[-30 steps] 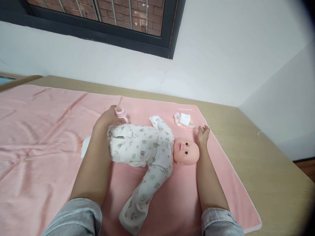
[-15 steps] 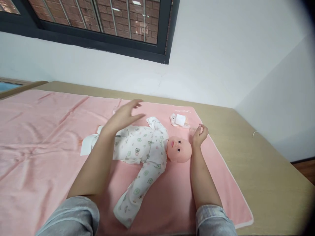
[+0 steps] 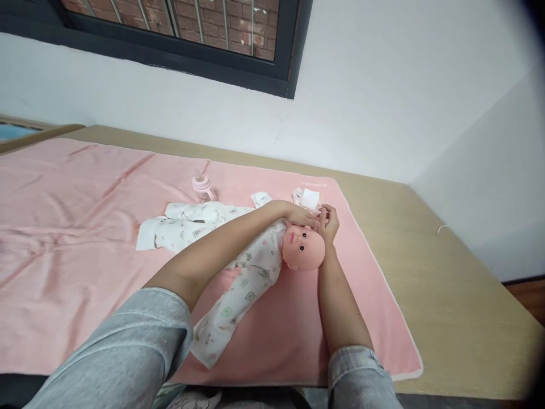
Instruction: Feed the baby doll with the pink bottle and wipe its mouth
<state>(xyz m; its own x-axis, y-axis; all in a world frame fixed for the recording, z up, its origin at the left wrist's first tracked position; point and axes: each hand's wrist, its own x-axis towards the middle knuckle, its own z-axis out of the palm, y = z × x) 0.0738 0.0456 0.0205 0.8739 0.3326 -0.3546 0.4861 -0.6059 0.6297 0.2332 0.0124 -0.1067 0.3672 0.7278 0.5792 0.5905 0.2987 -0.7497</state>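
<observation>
A baby doll (image 3: 304,253) in a white patterned outfit lies on its back on a pink blanket (image 3: 97,199), its bald head to the right. My left hand (image 3: 299,215) reaches across the doll's chest to the side of its head, fingers stretched out and touching or almost touching my right hand. Beyond the top of the head, my right hand (image 3: 329,226) has its fingers curled in against the thumb. Whatever it pinches, if anything, is too small to make out. Just past both hands lies a clear wrapper with a white square pad (image 3: 310,199).
A pink baby bottle (image 3: 203,186) lies beyond the doll's legs. The blanket covers a wooden tabletop (image 3: 426,284), which runs to a white wall (image 3: 353,85) with a dark-framed window (image 3: 255,71) above. A short white cord (image 3: 441,229) sticks out near the right edge.
My left hand has swung right, from above the doll's body to beside its head, uncovering the bottle. My right hand has curled its fingers in near it.
</observation>
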